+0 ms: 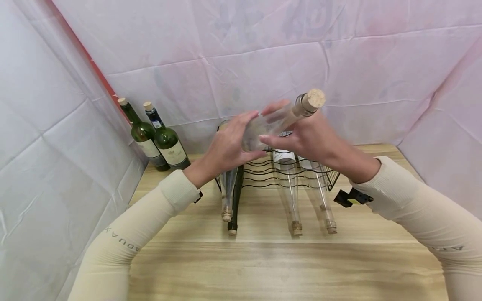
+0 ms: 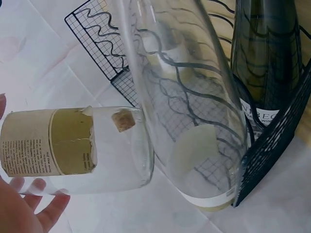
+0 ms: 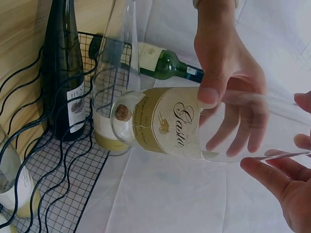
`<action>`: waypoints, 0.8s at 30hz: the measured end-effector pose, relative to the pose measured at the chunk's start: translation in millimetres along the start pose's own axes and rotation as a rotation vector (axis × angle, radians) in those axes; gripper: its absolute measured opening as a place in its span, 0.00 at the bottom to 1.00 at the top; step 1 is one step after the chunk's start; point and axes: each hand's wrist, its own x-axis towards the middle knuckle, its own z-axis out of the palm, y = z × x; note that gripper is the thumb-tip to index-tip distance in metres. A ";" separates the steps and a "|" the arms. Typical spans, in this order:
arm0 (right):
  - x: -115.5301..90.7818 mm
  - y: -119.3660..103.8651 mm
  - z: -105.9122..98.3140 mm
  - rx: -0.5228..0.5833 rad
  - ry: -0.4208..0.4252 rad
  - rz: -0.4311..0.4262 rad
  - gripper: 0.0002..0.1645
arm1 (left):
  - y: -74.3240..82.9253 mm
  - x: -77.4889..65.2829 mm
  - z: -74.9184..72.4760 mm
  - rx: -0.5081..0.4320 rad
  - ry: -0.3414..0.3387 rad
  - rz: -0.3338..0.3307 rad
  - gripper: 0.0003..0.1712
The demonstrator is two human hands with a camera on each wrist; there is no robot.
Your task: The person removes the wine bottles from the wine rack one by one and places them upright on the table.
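Observation:
A corked clear glass wine bottle [image 1: 276,123] is held tilted above the rack, its cork toward the upper right in the head view. My left hand [image 1: 233,140] grips its body near the base. Around the shoulder and neck curl the fingers and thumb of my right hand [image 1: 306,136]. The right wrist view shows a cream and gold front label [image 3: 167,121] on this bottle; its torn back label [image 2: 48,141] appears in the left wrist view. Below stands a black wire wine rack [image 1: 256,171] with wavy bars.
Resting neck-forward on the rack are a clear bottle [image 1: 227,188] and a dark bottle [image 1: 236,205] at left, plus two clear bottles [image 1: 288,188] at right. Two green corked bottles [image 1: 171,146] stand at the back left of the wooden table [image 1: 286,267]. White fabric walls [image 1: 256,79] enclose it.

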 end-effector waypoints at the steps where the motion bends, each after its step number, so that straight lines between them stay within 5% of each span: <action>1: 0.4 -3.6 0.2 0.010 0.000 -0.005 0.27 | 0.7 0.1 -0.5 0.010 0.002 -0.006 0.56; 8: 3.3 -24.7 2.1 0.054 0.038 -0.063 0.25 | 3.2 0.0 -2.0 0.056 0.040 -0.010 0.53; 12: 2.0 -14.3 6.7 0.056 0.049 -0.067 0.26 | 3.8 -0.1 -3.4 0.074 0.061 0.000 0.48; 20: 5.7 -26.1 4.9 0.052 0.024 -0.019 0.26 | 3.8 0.2 -10.4 0.065 0.053 -0.014 0.42; 24: 3.1 -10.1 9.6 0.056 -0.002 0.030 0.30 | 2.5 -1.3 -14.3 0.072 0.043 -0.012 0.42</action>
